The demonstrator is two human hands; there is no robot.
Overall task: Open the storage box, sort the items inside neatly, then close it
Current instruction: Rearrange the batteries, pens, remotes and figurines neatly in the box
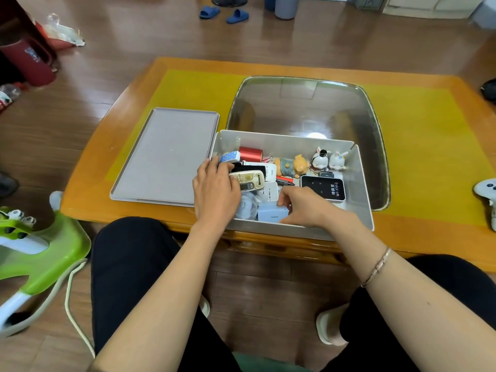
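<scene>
The white storage box [361, 183] stands open on the wooden table, its grey lid [166, 154] lying flat to its left. Inside are a cream remote [251, 179], a red cylinder [251, 154], a pig figurine [294, 165], two rabbit figurines [328, 159], a black Wi-Fi device [323, 187] and a pale blue charger [271, 214]. My left hand [214, 191] rests palm down on the items at the box's left side, fingers touching the remote. My right hand [303, 208] reaches into the front of the box, fingers pinching at the blue charger.
A glass-covered recess [308, 108] in the table lies behind the box. A white game controller [487, 190] sits at the table's right edge. A green plastic stool [40, 251] stands at the left, near my knee. Blue slippers [224, 13] lie on the far floor.
</scene>
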